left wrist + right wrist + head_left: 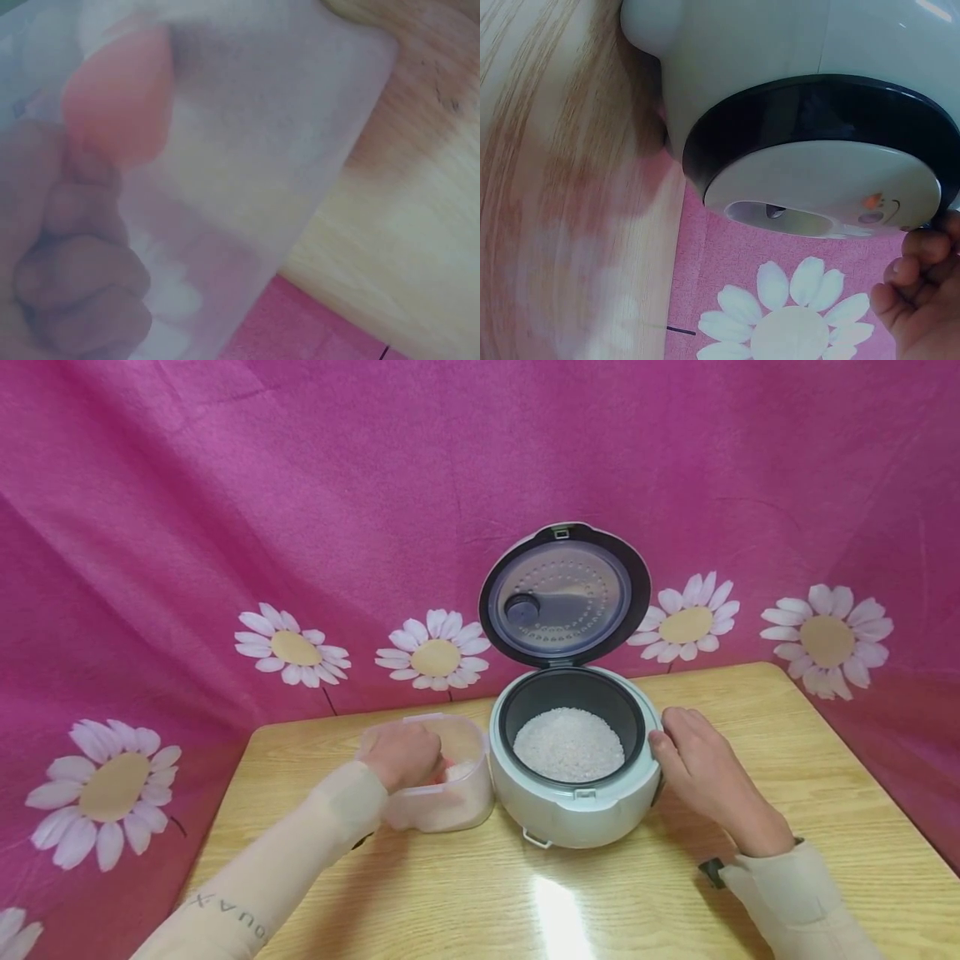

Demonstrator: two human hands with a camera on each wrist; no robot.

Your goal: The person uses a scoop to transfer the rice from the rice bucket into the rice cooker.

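A pale green rice cooker [581,823] stands with its lid [577,597] raised, and white rice [570,745] lies in its dark inner pot [516,708]. To its left is a translucent plastic container [438,818] with some rice inside. My left hand [405,753] reaches into that container. Through the cloudy wall, the left wrist view shows the curled fingers holding a red-orange scoop [124,94]; its handle is hidden in the hand. My right hand [697,762] grips the cooker's right side at the rim, thumb near the top and fingers bent [922,262].
Both containers stand on a light wooden table [465,893]. Directly behind it hangs a pink cloth [337,527] with printed daisies. The cooker's raised lid leans back close to the cloth. A small latch-like loop [536,838] juts from the cooker's front.
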